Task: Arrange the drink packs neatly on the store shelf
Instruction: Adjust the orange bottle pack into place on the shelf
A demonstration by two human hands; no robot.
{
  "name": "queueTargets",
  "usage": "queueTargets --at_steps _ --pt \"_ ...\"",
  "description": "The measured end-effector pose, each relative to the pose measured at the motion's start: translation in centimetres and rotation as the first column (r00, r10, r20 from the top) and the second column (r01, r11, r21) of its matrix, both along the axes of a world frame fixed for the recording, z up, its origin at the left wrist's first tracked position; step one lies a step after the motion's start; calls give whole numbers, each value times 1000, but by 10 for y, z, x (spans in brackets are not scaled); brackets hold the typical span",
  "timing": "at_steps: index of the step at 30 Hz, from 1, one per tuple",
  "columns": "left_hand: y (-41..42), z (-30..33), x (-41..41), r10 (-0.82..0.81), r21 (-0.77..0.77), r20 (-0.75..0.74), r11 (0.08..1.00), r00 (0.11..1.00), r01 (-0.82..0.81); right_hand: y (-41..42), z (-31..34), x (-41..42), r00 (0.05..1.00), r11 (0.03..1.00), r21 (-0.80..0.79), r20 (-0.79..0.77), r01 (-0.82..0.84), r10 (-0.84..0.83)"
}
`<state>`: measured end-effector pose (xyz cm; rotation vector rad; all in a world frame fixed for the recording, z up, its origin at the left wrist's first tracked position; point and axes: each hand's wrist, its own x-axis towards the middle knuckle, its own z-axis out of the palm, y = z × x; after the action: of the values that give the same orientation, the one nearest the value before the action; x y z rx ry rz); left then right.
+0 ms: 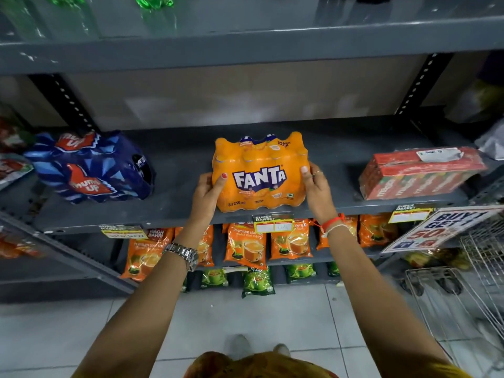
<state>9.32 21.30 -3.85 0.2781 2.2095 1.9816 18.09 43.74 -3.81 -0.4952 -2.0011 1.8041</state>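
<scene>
An orange Fanta pack (259,173) stands at the front middle of the grey shelf (341,148). My left hand (208,190) grips its left side and my right hand (316,186) grips its right side. A blue Thums Up pack (92,167) lies tilted on the shelf to the left. A red Maaza carton pack (420,173) lies on its side at the right end of the shelf. Bare shelf shows between the three packs.
Orange tea pouches (245,244) and green pouches (257,282) fill the lower shelves. A wire trolley (469,282) stands at the right with a promotion sign (439,227) above it. Green bottles (152,2) sit on the upper shelf. Price labels (272,225) hang on the shelf edge.
</scene>
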Motion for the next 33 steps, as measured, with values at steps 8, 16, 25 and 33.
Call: queueTargets --at_steps 8,16,25,33 --pt "-2 3 3 19 7 23 1000 1000 -20 -4 4 5 1000 1000 1 26 16 -16" --pt "-2 2 -1 10 1 28 1000 1000 -10 -6 4 2 997 996 50 21 75 -76" --pt "-4 2 -7 -46 -7 24 999 999 46 -8 -1 3 994 990 96 -12 107 -106" --pt "-3 2 -6 -49 14 32 999 998 48 -9 2 6 994 985 130 -10 111 -111"
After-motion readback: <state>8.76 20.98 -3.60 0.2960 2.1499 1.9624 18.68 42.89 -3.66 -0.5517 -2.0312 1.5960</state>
